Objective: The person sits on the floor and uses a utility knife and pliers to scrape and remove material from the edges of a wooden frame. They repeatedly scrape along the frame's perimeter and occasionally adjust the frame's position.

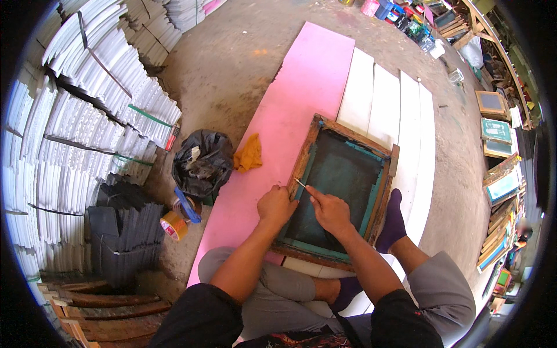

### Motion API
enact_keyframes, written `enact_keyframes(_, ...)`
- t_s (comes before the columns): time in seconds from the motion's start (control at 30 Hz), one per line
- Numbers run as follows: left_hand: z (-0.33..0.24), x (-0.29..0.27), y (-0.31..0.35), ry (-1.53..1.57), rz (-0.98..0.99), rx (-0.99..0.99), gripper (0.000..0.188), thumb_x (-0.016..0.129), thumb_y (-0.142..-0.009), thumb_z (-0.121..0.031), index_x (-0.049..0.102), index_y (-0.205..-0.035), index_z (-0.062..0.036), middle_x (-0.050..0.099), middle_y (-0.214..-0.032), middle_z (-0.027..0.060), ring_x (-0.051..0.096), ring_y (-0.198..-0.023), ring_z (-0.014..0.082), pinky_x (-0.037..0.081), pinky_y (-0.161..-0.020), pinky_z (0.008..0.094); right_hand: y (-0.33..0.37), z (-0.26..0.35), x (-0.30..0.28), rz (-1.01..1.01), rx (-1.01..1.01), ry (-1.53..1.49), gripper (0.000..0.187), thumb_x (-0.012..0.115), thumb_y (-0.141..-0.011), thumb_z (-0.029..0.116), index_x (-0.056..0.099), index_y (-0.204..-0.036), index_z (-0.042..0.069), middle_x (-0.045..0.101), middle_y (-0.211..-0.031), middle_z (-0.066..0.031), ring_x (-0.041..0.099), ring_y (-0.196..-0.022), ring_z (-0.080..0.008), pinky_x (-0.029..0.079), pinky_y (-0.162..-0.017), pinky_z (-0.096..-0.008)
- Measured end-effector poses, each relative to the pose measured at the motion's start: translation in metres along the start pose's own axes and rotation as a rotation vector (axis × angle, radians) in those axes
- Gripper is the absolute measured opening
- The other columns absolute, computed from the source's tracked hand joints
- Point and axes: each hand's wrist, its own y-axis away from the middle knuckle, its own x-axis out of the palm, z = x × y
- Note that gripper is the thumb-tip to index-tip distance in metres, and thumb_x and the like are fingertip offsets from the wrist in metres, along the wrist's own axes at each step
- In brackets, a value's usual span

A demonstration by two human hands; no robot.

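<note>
A screen-printing frame (343,184) with worn wooden rails and dark mesh edged in green lies in front of me, partly on a pink sheet and partly on white ones. My left hand (277,204) is closed on its left rail, fingers curled toward the mesh. My right hand (331,211) grips a thin tool over the mesh. Only the tool's slim metal tip (300,182) shows, slanting toward the left rail near my left fingers; its handle is hidden in my fist, so its exact kind does not show.
Left of the pink sheet (313,64) are an orange cloth (248,153), a black plastic bag (203,161) and a tape roll (173,225). Bundled white sheets (87,139) are stacked at far left. More frames (498,130) lean at far right. My socked foot (393,223) rests beside the frame.
</note>
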Motion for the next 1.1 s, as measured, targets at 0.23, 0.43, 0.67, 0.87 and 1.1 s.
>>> enact_keyframes(0.23, 0.001, 0.003, 0.001, 0.012, 0.006, 0.026, 0.044, 0.082, -0.082, -0.040, 0.075, -0.102, -0.0018, 0.071, -0.106, 0.0173, 0.073, -0.094, 0.0388, 0.059, -0.081, 0.0509, 0.006, -0.005, 0.008, -0.064, -0.036, -0.054, 0.038, 0.053, -0.104, 0.034, 0.063, -0.140, 0.029, 0.070, -0.083, -0.0217, 0.071, -0.076, -0.0425, 0.056, -0.068, -0.0557)
enact_keyframes(0.43, 0.003, 0.002, 0.005, 0.002, -0.005, 0.062, 0.035, 0.080, -0.081, -0.025, 0.073, -0.105, -0.0013, 0.069, -0.112, 0.0172, 0.072, -0.098, 0.0374, 0.060, -0.082, 0.0481, 0.002, 0.022, -0.010, -0.028, 0.039, 0.134, 0.034, 0.055, -0.102, 0.028, 0.068, -0.134, 0.026, 0.074, -0.084, -0.0195, 0.072, -0.080, -0.0421, 0.057, -0.071, -0.0527)
enact_keyframes(0.67, 0.010, 0.013, -0.002, 0.053, -0.024, 0.151, 0.031, 0.075, -0.078, -0.015, 0.073, -0.105, 0.0008, 0.069, -0.112, 0.0177, 0.072, -0.099, 0.0381, 0.059, -0.084, 0.0478, -0.004, 0.021, 0.007, 0.024, 0.058, 0.014, 0.036, 0.055, -0.102, 0.025, 0.066, -0.136, 0.023, 0.074, -0.088, -0.0214, 0.072, -0.080, -0.0427, 0.058, -0.073, -0.0538)
enact_keyframes(0.87, 0.015, 0.005, -0.003, 0.066, 0.009, 0.136, 0.031, 0.075, -0.079, -0.017, 0.075, -0.104, 0.0001, 0.068, -0.114, 0.0179, 0.071, -0.100, 0.0383, 0.059, -0.085, 0.0480, -0.007, 0.035, -0.011, 0.106, 0.017, 0.267, 0.044, 0.053, -0.101, 0.027, 0.057, -0.145, 0.026, 0.074, -0.093, -0.0213, 0.074, -0.083, -0.0416, 0.059, -0.075, -0.0543)
enact_keyframes(1.1, 0.011, 0.004, 0.000, 0.148, -0.054, 0.071, 0.032, 0.075, -0.081, -0.024, 0.074, -0.106, -0.0043, 0.068, -0.112, 0.0159, 0.071, -0.100, 0.0376, 0.059, -0.086, 0.0487, 0.001, 0.024, -0.003, -0.019, 0.050, 0.191, 0.038, 0.054, -0.102, 0.030, 0.062, -0.140, 0.030, 0.073, -0.086, -0.0206, 0.072, -0.078, -0.0421, 0.057, -0.069, -0.0545)
